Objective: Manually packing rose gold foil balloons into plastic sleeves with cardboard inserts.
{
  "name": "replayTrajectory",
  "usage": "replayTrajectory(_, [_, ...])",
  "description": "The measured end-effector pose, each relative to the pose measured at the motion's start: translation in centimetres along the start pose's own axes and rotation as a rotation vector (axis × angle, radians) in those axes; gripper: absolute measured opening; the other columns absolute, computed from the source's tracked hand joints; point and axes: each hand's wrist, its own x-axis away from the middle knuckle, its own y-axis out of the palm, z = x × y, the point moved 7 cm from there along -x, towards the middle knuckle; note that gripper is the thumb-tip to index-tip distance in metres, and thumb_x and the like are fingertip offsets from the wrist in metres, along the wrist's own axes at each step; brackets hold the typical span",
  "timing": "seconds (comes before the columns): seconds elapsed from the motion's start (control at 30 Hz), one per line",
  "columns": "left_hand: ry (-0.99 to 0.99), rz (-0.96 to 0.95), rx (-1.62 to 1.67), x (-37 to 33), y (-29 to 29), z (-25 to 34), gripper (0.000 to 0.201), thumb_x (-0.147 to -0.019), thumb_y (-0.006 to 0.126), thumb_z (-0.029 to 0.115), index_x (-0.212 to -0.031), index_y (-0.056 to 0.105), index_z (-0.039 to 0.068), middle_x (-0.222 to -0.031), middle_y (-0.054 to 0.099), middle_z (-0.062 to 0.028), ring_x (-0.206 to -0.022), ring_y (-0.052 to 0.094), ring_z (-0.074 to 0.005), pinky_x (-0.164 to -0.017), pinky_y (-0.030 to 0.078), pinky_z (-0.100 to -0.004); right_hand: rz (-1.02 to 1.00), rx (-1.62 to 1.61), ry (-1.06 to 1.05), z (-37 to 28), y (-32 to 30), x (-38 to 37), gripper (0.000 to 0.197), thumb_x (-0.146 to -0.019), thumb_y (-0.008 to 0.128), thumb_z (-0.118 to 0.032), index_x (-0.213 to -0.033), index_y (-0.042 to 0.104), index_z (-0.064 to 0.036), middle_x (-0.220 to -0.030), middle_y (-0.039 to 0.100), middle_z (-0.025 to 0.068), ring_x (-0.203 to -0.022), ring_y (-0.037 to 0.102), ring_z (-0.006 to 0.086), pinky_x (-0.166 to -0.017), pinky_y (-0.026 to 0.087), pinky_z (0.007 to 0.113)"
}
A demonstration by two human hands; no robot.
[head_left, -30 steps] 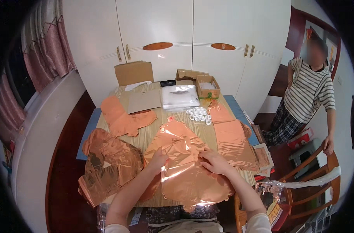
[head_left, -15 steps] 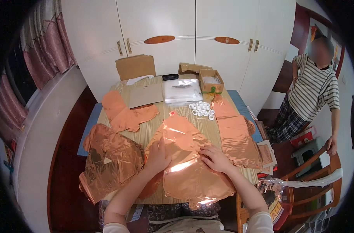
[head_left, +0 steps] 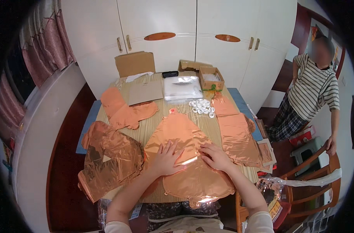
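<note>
1. Far left on the pale wood-grain table [head_left: 149, 130], a large, shiny, dark-copper foil piece [head_left: 118, 165] is lying rumpled; behind it a matte orange-copper foil piece [head_left: 116, 108] is spreading sideways, touching a flat grey-beige cardboard panel [head_left: 146, 93].
2. A brown cardboard sheet [head_left: 135, 64] is standing upright at the back.
3. Here's the left hand [head_left: 168, 160], palm down, fingers spread, pressing on foil and pinching nothing.
4. Behind, a small black oblong case [head_left: 170, 74] is sitting beside a flat, clear-and-white plastic packet [head_left: 183, 92]; its contents I cannot make out.
5. Centre stage, a smooth, bell-shaped copper foil sheet [head_left: 181, 130] is lying at the near table edge, under both hands.
6. Small white rings [head_left: 202, 108] are clustering loose beyond it.
7. An open brown cardboard box [head_left: 211, 85] is holding something whitish, too small to identify.
8. The right hand [head_left: 215, 157] is resting on the bell-shaped sheet, fingers bent and slightly parted.
9. Rightmost on the table, a long, folded copper foil piece [head_left: 237, 134] is stretching front to back.
</note>
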Motion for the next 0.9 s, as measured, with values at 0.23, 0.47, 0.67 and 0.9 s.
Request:
replayTrajectory(0.23, [-0.006, 0.020, -0.029, 0.3, 0.3, -0.2, 0.083, -0.082, 0.051, 0.071, -0.143, 0.043, 0.015, -0.152, 0.029, -0.0208, -0.138, 0.030, -0.0432, -0.108, 0.024, -0.0635, 0.007, 0.014, 0.000, -0.3, -0.2, -0.1, 0.029, -0.088, 0.062, -0.022, -0.113, 0.064, -0.0061, -0.121, 0.060, 0.0135, -0.118, 0.054, 0.0321, -0.106, 0.038, 0.045])
replayTrajectory(0.47, [0.012, 0.065, -0.029, 0.6, 0.2, -0.1, 0.083, -0.081, 0.053, 0.071, -0.142, 0.045, 0.015, -0.149, 0.036, -0.0202, -0.137, 0.033, -0.0409, -0.107, 0.025, -0.0631, 0.006, 0.019, -0.025, -0.5, -0.1, -0.3, 0.029, -0.088, 0.062, -0.021, -0.112, 0.065, -0.0057, -0.120, 0.060, 0.0138, -0.115, 0.054, 0.0323, -0.102, 0.041, 0.043])
replayTrajectory(0.67, [0.040, 0.066, -0.017, 0.6, -0.2, -0.2, 0.083, -0.081, 0.053, 0.070, -0.143, 0.044, 0.015, -0.148, 0.037, -0.0219, -0.136, 0.035, -0.0411, -0.108, 0.025, -0.0607, 0.002, 0.008, -0.019, 0.0, 0.0, -0.2, 0.030, -0.087, 0.063, -0.022, -0.112, 0.064, -0.0054, -0.120, 0.060, 0.0134, -0.112, 0.055, 0.0330, -0.098, 0.042, 0.042])
replayTrajectory(0.9, [0.025, 0.063, -0.028, 0.9, 0.1, -0.4, 0.085, -0.081, 0.050, 0.073, -0.144, 0.043, 0.016, -0.149, 0.036, -0.0206, -0.138, 0.033, -0.0407, -0.110, 0.023, -0.0603, -0.055, 0.151, 0.265, 3.1, -0.7, -4.1, 0.034, -0.081, 0.070, -0.031, -0.103, 0.065, -0.0058, -0.104, 0.061, 0.0132, -0.103, 0.058, 0.0343, -0.093, 0.045, 0.040])
